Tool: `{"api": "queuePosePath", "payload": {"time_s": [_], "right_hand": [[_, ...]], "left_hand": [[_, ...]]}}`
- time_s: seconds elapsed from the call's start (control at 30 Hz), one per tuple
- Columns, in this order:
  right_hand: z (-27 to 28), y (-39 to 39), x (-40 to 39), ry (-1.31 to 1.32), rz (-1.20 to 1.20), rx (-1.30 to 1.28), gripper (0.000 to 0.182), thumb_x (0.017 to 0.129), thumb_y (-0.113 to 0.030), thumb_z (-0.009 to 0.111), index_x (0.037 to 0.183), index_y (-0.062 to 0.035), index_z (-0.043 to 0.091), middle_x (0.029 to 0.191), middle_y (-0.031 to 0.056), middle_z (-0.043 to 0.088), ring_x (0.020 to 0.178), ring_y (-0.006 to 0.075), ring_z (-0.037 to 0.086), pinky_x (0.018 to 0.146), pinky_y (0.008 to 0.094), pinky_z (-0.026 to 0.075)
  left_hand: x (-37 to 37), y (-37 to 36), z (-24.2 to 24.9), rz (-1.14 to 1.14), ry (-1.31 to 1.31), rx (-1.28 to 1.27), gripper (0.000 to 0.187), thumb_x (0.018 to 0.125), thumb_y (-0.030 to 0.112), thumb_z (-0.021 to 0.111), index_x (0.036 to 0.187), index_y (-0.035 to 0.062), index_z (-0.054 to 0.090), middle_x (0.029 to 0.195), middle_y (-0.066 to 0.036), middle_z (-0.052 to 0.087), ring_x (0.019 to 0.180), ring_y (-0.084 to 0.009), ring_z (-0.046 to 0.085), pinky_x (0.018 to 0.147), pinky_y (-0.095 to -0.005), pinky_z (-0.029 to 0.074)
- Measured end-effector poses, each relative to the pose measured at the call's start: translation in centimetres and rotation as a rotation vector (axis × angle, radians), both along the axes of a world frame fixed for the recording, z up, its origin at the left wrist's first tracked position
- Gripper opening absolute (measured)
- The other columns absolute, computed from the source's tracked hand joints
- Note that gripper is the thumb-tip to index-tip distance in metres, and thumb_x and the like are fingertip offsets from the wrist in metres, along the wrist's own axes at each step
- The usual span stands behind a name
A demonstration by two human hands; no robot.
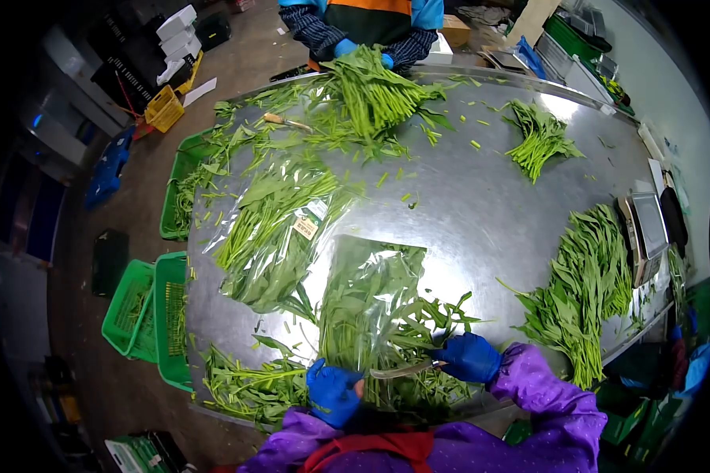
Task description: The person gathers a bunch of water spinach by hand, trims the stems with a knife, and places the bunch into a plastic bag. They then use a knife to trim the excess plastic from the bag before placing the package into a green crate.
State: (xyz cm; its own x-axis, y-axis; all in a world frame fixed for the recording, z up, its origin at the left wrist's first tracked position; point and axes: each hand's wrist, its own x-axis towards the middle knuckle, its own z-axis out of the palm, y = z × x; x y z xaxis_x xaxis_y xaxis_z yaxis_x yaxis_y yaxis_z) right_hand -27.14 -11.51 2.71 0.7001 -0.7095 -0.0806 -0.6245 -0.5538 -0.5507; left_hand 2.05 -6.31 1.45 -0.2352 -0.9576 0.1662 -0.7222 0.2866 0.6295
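Note:
My right hand (467,359), in a blue glove, is closed round the handle of a curved knife (402,370). Its blade points left across the lower end of a clear plastic bag of leafy greens (371,292). My left hand (333,394), also blue-gloved, is closed beside the bag's lower left end, and what its fingers hold is hidden. Loose stems and leaves (248,382) lie left of that hand. More cut leaves (434,386) lie below the blade. A second bag of greens (276,229), bearing a label, rests farther up on the left.
On the metal table (465,213), a large pile of greens (584,284) lies right, beside a scale (647,225). A smaller bunch (540,138) and another knife (288,122) lie farther back. Across the table, a co-worker's gloved hands (345,47) hold greens. Green crates (171,315) stand left.

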Motion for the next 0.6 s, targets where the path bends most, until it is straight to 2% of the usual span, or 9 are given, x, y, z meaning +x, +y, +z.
{"api": "queuePosePath", "payload": {"time_s": [0.37,0.5,0.57,0.6], "right_hand": [[-0.9,-1.8,3.0,0.053,0.041,-0.184,0.018,0.076,-0.014,0.058,0.093,-0.0079,0.055,0.062,0.0111,0.052,0.057,0.0282,0.056,0.047,0.0407,0.043],[-0.4,-3.2,3.8,0.058,-0.090,-0.305,0.020,0.076,-0.015,0.058,0.095,-0.0086,0.055,0.061,0.0087,0.052,0.054,0.0263,0.055,0.045,0.0400,0.042],[-1.5,-4.9,3.1,0.086,-0.197,-0.359,0.021,0.077,-0.017,0.059,0.096,-0.0106,0.055,0.061,0.0071,0.052,0.054,0.0250,0.054,0.046,0.0396,0.041],[-1.8,-5.4,2.4,0.132,-0.227,-0.286,0.023,0.077,-0.019,0.060,0.100,-0.0142,0.056,0.061,0.0053,0.052,0.054,0.0237,0.054,0.048,0.0395,0.041]], "left_hand": [[0.9,-0.4,0.2,-0.020,-0.077,-0.090,0.019,0.062,0.012,0.065,0.078,0.0170,0.057,0.074,0.000,0.056,0.074,-0.0206,0.055,0.085,-0.0422,0.034],[0.7,-0.5,1.2,-0.181,-0.176,0.027,0.018,0.063,0.015,0.064,0.079,0.0165,0.057,0.076,0.000,0.056,0.076,-0.0206,0.055,0.086,-0.0429,0.033],[0.6,-0.6,1.5,-0.130,-0.110,-0.014,0.016,0.064,0.017,0.063,0.079,0.0167,0.057,0.076,0.000,0.057,0.077,-0.0208,0.055,0.088,-0.0429,0.032],[0.7,-0.4,1.6,-0.108,-0.079,-0.022,0.016,0.065,0.017,0.063,0.079,0.0168,0.057,0.077,0.000,0.057,0.077,-0.0208,0.055,0.089,-0.0428,0.032]]}}
